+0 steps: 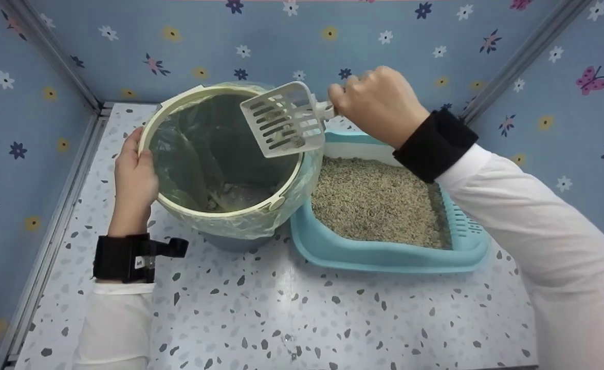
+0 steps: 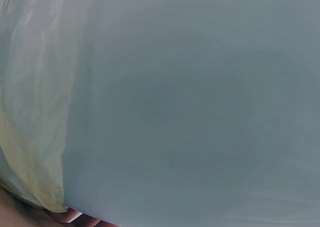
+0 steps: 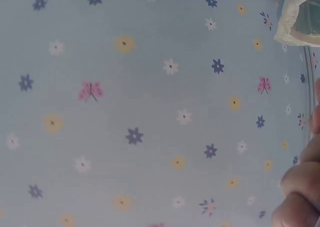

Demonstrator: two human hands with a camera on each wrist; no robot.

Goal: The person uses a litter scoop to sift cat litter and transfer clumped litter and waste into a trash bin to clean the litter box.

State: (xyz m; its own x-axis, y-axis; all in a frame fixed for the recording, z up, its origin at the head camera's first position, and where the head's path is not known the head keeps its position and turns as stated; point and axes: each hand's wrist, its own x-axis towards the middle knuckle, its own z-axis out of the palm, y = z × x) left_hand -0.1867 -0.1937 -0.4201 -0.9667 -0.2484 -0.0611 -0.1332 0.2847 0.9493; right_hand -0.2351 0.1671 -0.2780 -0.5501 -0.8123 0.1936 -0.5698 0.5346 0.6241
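Observation:
In the head view my right hand (image 1: 379, 103) grips the handle of a white slotted litter scoop (image 1: 309, 136). The scoop is tilted over the right part of a bin's mouth, with a few pale bits on its slots. My left hand (image 1: 136, 177) holds the left side of that round trash bin (image 1: 237, 242), thumb at the rim. A translucent yellowish bag (image 1: 230, 222) lines the bin and folds over its edge; some litter lies at the bottom. Fingers (image 3: 305, 179) of my right hand show in the right wrist view, where the scoop is hidden.
Right of the bin stands a blue litter box (image 1: 384, 257) with brown granular litter (image 1: 379, 200). Both rest on a white speckled tabletop (image 1: 281, 318). Flower-patterned blue walls (image 1: 199, 46) enclose the back and sides, with metal rails along the corners.

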